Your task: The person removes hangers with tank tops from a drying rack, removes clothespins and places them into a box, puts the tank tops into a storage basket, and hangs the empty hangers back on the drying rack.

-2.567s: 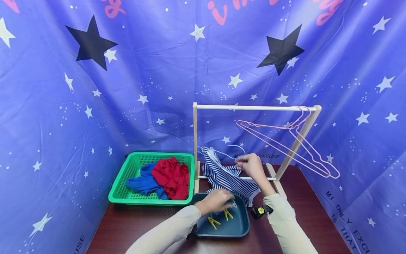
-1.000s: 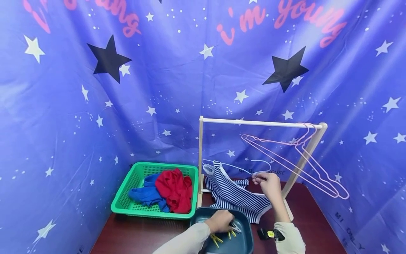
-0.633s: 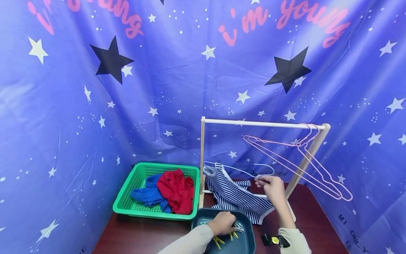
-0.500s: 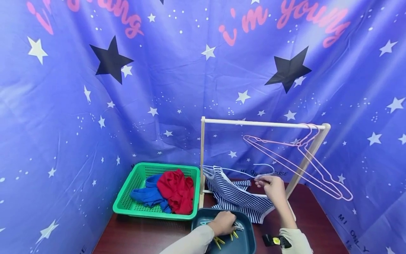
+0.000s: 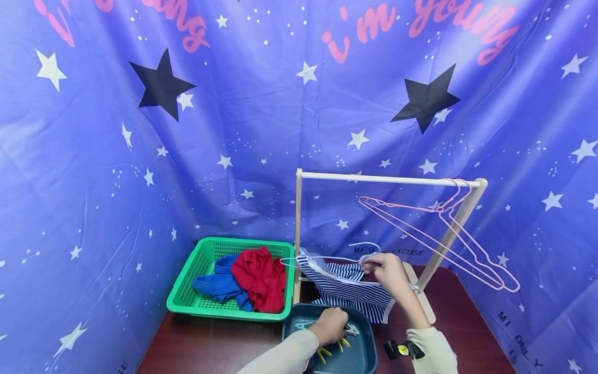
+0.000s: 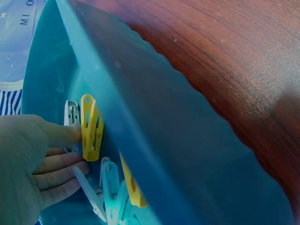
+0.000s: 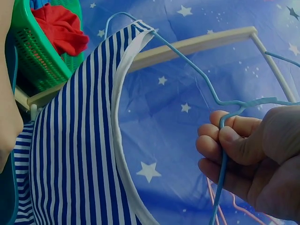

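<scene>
My right hand [image 5: 385, 267] pinches a light-blue clothes hanger [image 7: 223, 161] just below its hook. One arm of the hanger runs through the shoulder of a navy-and-white striped top [image 7: 79, 140], and its end sticks out past the cloth. The rest of the top hangs in front of the rack and behind the tray. My left hand [image 5: 331, 326] is down in a dark teal tray [image 5: 370, 337]. In the left wrist view its thumb and fairly straight fingers touch clothespins, a yellow clothespin [image 6: 89, 136] and a white clothespin [image 6: 71, 112] among them.
A wooden drying rack [image 5: 397, 179] stands behind the hands, with pink hangers [image 5: 430, 210] on the right of its bar. At left, a green basket [image 5: 179, 296] holds a red cloth [image 5: 261, 280] and a blue cloth [image 5: 219, 285]. A starry curtain surrounds the table [image 5: 210, 343].
My right hand has shifted left with the hanger in the last half second, and the hanger's end now pokes past the rack's left post. My left hand stays in the tray, almost still.
</scene>
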The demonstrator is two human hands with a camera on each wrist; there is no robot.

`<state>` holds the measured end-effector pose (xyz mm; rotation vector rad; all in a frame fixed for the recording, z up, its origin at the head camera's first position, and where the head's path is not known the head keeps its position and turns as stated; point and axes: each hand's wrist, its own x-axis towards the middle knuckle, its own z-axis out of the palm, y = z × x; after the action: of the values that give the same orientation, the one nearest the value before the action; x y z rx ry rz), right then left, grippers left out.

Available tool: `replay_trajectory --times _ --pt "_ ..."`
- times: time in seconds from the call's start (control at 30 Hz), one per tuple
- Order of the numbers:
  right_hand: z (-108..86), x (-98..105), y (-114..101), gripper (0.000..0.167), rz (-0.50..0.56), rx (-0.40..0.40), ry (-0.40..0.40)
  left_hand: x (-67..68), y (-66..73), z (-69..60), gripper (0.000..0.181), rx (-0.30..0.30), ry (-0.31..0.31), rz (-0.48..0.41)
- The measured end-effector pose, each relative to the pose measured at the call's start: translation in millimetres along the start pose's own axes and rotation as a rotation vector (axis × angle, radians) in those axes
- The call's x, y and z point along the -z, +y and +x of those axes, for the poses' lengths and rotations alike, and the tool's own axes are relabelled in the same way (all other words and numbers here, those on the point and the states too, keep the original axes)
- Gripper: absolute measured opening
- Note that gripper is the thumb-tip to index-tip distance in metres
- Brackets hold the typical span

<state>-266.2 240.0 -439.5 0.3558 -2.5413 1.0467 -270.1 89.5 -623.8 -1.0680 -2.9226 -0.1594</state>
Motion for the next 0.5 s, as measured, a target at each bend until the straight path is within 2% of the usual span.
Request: replay_trajectory --times 0.2,0.3,0.5 --pt "2.5 0.4 -9.2 0.022 -0.029 0.032 -0.005 -2.3 2.6 -1.0 0.033 0.004 -0.017 0.008" --pt "2.5 4.1 -13.8 0.023 -0.057 0.04 0.047 -2.5 2.4 -1.6 0.039 -0.006 -0.007 0.001" --pt "6.0 7.4 -17.2 0.021 0.009 0.072 0.131 -2.9 1.3 -2.0 0.039 -0.019 0.001 0.0"
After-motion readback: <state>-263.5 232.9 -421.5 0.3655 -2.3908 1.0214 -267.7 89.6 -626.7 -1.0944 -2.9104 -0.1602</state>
